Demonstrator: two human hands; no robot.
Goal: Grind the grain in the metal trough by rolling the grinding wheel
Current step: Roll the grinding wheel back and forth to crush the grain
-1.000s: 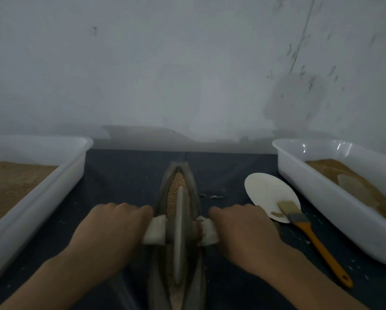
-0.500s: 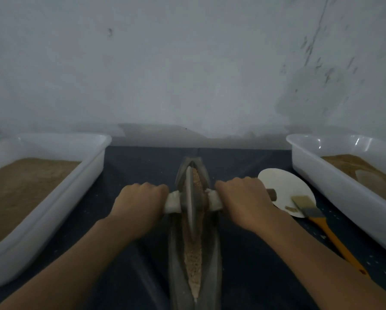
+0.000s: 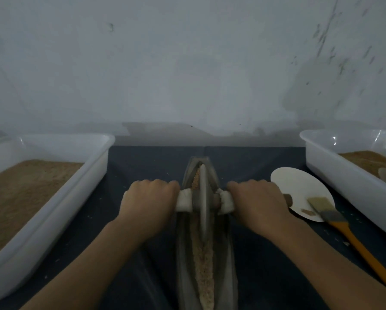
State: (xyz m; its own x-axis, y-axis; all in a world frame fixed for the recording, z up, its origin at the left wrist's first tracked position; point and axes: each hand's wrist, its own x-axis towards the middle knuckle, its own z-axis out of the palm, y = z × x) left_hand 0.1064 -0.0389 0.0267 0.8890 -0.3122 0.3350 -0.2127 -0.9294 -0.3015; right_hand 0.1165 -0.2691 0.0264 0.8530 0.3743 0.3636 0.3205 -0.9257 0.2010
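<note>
Between the left hand [image 3: 150, 203] and right hand [image 3: 258, 201], each grip closed round its handle, the grinding wheel [image 3: 202, 198] stands in the trough [image 3: 229, 253].

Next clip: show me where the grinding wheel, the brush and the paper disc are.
grinding wheel [image 3: 202, 202]: head view, on the disc's near edge between the hands.
brush [image 3: 353, 239]: head view, on the orange handle.
paper disc [image 3: 295, 189]: head view, on its bare white middle.

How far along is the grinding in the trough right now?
Partway, it seems. The grain along the metal trough looks crushed but still coarse. In hand: the left hand and right hand grip the axle, with the grinding wheel near the far end. Left: more passes, probably; how fine it must get is not shown.
</note>
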